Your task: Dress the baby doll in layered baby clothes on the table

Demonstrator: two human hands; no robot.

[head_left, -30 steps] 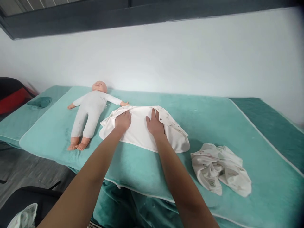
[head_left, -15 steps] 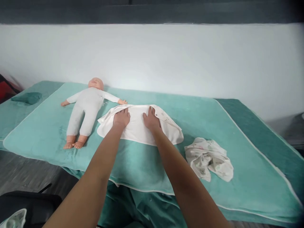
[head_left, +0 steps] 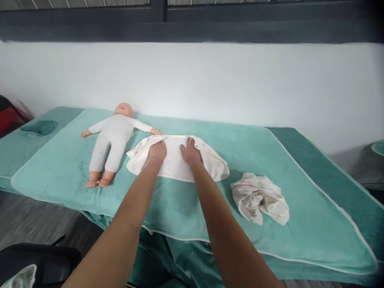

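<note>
Spread across the green bed sheet is a white baby garment or cloth (head_left: pixel 174 170), its side flaps turned back and faintly printed. My left hand (head_left: pixel 158 152) presses on its left half, close to the upper edge; the fingers lie low on the fabric, their tips partly hidden at the fold. My right hand (head_left: pixel 191 153) rests on the right half, fingers spread and thumb apart, beside the printed flap. A baby doll (head_left: pixel 112 132) in a white body suit lies on its back to the left, one arm reaching near the cloth. To the right sits a crumpled printed baby garment (head_left: pixel 259 198).
The green sheet (head_left: pixel 300 224) with white piping covers the bed, which stands against a white wall (head_left: pixel 192 80). A small green pillow (head_left: pixel 40 127) is at the far left. At the lower left stands a black chair (head_left: pixel 45 264) with printed cloth on it.
The view has tilted up slightly, showing more of the window frame. My left hand has shifted a little toward the middle of the cloth; my right hand stays nearly in place.
</note>
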